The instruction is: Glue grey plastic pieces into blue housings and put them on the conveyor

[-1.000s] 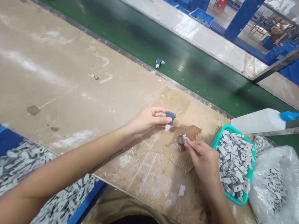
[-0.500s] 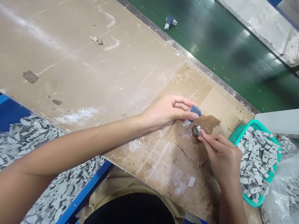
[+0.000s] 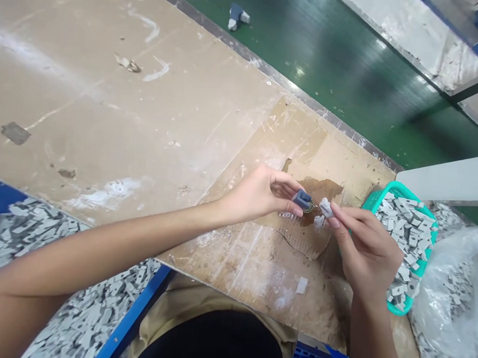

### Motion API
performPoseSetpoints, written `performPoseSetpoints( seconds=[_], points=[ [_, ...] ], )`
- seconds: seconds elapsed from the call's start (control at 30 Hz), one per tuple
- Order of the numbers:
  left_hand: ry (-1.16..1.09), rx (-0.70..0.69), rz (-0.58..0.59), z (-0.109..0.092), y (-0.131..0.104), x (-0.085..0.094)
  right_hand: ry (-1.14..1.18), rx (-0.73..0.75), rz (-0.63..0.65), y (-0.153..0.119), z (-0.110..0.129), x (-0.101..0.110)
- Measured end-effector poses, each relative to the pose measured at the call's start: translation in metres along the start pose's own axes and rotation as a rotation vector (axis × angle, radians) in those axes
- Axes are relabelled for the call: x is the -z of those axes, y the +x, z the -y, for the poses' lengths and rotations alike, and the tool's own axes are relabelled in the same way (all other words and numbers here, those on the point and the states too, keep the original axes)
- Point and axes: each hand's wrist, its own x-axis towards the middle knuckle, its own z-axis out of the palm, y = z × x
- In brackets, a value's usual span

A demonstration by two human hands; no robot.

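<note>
My left hand [image 3: 262, 196] pinches a small blue-grey plastic block [image 3: 301, 199] between thumb and fingers, its far end turned toward my right hand. In the fingertips of my right hand [image 3: 371, 250] is a small light-grey plastic part [image 3: 325, 207]. The two pieces are close together but apart. Just behind the block, a small round cap [image 3: 310, 207] is partly hidden. Under both hands lies a torn piece of cardboard [image 3: 299, 243] with a dark wet-looking stain [image 3: 322, 188].
A green basket [image 3: 396, 188] full of light-grey parts stands right of my right hand, beside a clear plastic bag [image 3: 449, 302] of similar parts. More grey parts [image 3: 91, 310] fill a blue-edged bin at lower left. A blue-and-grey piece [image 3: 238, 17] lies beyond the worktable [image 3: 178, 106].
My right hand has lifted the light-grey part away from the round cap. My left hand has lowered and turned the blue-grey block toward it. The camera view has shifted slightly.
</note>
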Motion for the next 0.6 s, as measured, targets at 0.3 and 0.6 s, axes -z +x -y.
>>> performPoseSetpoints(
  seconds=[0.3, 0.6],
  points=[
    [-0.019, -0.014, 0.058, 0.001, -0.006, -0.007, 0.07, 0.08, 0.061, -0.002, 0.004, 0.001],
    [-0.031, -0.05, 0.03, 0.006, -0.012, -0.011, 0.104, 0.093, 0.165, -0.003, 0.0, -0.002]
  ],
)
